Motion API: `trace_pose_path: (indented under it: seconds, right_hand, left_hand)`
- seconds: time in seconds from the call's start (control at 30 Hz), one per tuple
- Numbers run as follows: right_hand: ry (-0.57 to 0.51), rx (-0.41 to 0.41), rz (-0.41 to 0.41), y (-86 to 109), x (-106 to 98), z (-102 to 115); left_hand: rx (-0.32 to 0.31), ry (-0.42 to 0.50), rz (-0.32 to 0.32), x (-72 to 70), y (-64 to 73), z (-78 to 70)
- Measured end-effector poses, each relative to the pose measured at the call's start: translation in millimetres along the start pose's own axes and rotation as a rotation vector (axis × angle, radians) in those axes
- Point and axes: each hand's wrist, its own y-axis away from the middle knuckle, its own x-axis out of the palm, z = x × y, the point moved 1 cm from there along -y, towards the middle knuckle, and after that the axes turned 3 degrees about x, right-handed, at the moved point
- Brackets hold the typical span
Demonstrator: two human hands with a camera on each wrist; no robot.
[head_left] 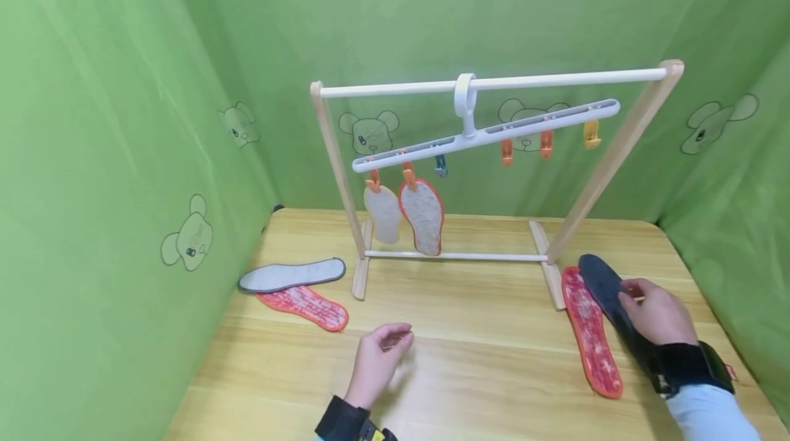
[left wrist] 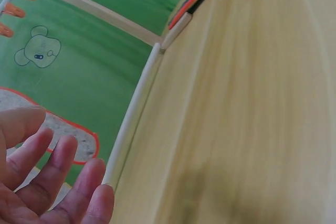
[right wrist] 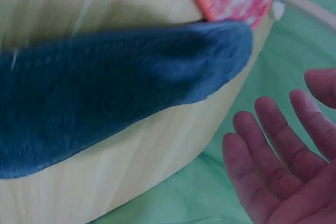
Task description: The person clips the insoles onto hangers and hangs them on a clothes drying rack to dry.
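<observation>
My right hand (head_left: 659, 312) hovers over a dark blue insole (head_left: 607, 290) at the right, fingers loosely bent around nothing. In the right wrist view a gap shows between those fingers and the blue insole (right wrist: 121, 87). Beside it lies a red patterned insole (head_left: 591, 331) with an orange-red edge. My left hand (head_left: 378, 362) is above the table's front middle, its fingers relaxed and holding nothing. From orange clips on a white hanger (head_left: 420, 151) hang a pale insole (head_left: 384, 215) and a grey insole with a red edge (head_left: 422, 215).
A wooden stand (head_left: 607, 167) with a white top bar carries the tilted hanger. Blue (head_left: 441, 165), orange and yellow clips (head_left: 591, 134) hold nothing. At the left, a grey insole (head_left: 293, 275) overlaps a red one (head_left: 311, 307). Green cloth surrounds the table.
</observation>
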Motion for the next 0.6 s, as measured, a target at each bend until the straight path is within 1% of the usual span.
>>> trace_pose_path:
  seconds: [0.13,0.23,0.33,0.47,0.6]
  right_hand:
    - [0.033,0.009,0.030,-12.1,6,-14]
    - [0.065,0.012,0.053,-21.5,13,-24]
    - [0.088,0.014,0.075,-29.2,21,-32]
    - [0.096,0.008,0.092,-35.3,30,-34]
    - [0.109,0.021,0.095,-37.8,36,-30]
  left_hand:
    - [-0.016,0.004,0.022,-1.0,9.4,4.4]
    - [-0.010,0.022,0.041,-0.4,14.7,7.2]
    - [0.000,0.018,0.050,0.5,18.6,8.8]
    - [0.000,0.010,0.060,1.5,21.7,9.5]
    - [-0.009,0.011,0.068,2.3,22.7,8.7]
